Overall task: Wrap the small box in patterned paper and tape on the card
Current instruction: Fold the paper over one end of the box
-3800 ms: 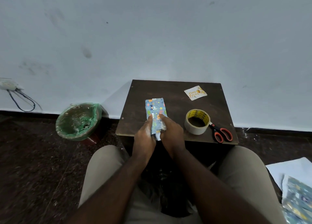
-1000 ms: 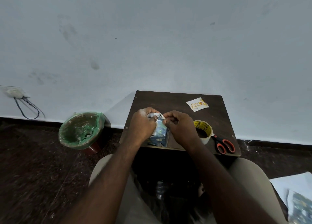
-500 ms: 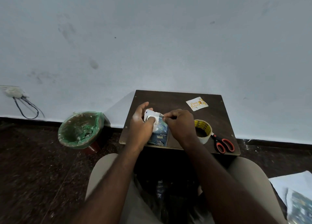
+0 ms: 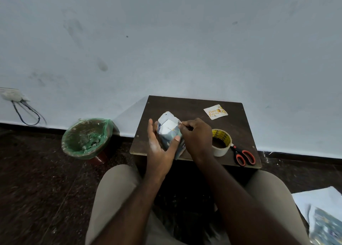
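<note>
The small box (image 4: 168,129), partly wrapped in blue patterned paper, stands on end above the near edge of the dark wooden table (image 4: 187,106). Its white top end shows, with a loose paper flap sticking up behind it. My left hand (image 4: 160,148) holds the box from the left, thumb across its front. My right hand (image 4: 197,136) pinches the paper at the box's upper right edge. The small white birthday card (image 4: 215,112) lies at the table's far right. A roll of tape (image 4: 221,142) sits right of my right hand.
Orange-handled scissors (image 4: 243,157) lie at the table's near right corner. A bin with a green liner (image 4: 87,137) stands on the floor to the left. Spare paper sheets (image 4: 322,213) lie on the floor at the lower right. A wall rises just behind the table.
The box went from lying flat to standing on end. My left hand has slid lower round it, baring the white top end, while my right hand keeps pinching the paper.
</note>
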Demonstrator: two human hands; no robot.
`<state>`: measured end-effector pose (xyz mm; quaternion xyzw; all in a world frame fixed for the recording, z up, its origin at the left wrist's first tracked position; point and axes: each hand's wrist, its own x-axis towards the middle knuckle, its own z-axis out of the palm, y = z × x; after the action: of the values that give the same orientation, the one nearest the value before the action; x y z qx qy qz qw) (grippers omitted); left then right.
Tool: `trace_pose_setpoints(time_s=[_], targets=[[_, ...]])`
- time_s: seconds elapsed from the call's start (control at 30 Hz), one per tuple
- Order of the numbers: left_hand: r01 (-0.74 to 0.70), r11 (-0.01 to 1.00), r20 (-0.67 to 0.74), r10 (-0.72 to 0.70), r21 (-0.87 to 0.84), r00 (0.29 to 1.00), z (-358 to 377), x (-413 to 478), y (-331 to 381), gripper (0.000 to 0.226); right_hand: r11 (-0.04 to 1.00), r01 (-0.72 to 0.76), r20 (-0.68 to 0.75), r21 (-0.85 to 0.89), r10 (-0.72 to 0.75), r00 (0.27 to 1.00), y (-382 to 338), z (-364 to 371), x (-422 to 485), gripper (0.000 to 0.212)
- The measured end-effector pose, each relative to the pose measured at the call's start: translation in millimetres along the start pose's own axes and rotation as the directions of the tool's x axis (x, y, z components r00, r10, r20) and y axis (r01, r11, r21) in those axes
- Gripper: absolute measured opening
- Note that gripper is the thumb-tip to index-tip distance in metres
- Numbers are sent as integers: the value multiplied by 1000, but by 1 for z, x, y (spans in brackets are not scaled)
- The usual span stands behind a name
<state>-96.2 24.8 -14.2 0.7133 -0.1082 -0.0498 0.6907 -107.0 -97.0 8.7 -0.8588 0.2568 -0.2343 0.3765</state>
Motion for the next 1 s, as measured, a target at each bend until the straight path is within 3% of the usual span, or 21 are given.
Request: trace_pose_setpoints(time_s=[0.07, 0.2, 0.33, 0.5, 0.63, 1.0], targets=[[25, 997, -32, -23, 78, 999, 1, 2, -6, 108, 998, -45, -30, 48, 46, 998, 0, -1, -3, 19], [46, 982, -73, -33, 184, 997, 4, 7, -11, 89, 995, -34, 20, 89, 32, 999, -5, 0, -10, 19], [34, 972, -49, -23, 232, 999, 6, 6, -12, 76, 996, 69, 101, -58, -63, 993, -7, 3, -12, 24], [54, 976, -44, -45, 212, 998, 2, 10, -14, 88, 994, 68, -37, -83, -71, 997, -1, 10, -17, 21], [88, 975, -21, -85, 202, 996, 0, 13, -19, 90, 995, 45, -47, -89, -49, 998, -2, 8, -17, 24], [-8, 967, 35, -1, 255, 999, 8, 10, -17, 67, 991, 83, -102, -105, -93, 990, -4, 11, -19, 23]])
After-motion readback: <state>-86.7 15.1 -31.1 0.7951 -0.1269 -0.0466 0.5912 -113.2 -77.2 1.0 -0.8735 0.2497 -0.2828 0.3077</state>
